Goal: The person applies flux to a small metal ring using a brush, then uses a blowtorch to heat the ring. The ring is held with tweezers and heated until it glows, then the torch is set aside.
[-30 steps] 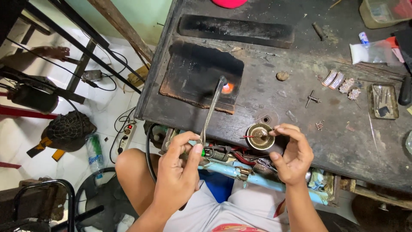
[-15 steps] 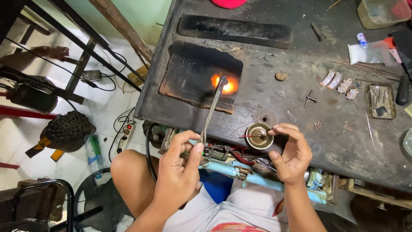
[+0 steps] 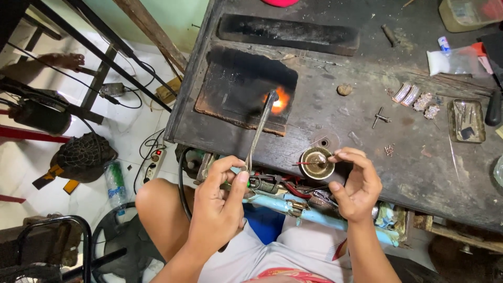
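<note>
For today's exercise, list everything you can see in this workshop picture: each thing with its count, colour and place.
torch: one, grey metal, flame at its tip
charred block: one, black, under the flame
small dish: one, brassy, bench front edge
thin rod: one, reddish, over the dish
workbench: one, dark, scorched
plastic bottle: one, clear, on floor
left hand: holds the torch
right hand: pinches the thin rod

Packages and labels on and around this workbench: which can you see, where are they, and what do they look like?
Clear plastic bag: bench top right, flat, white contents, red corner.
Small tube: beside that bag, white with blue cap.
Plastic tub: top right corner, translucent yellowish.
Plastic bottle: on the floor at left, clear, blue-green label.
No screens or signs.
</note>
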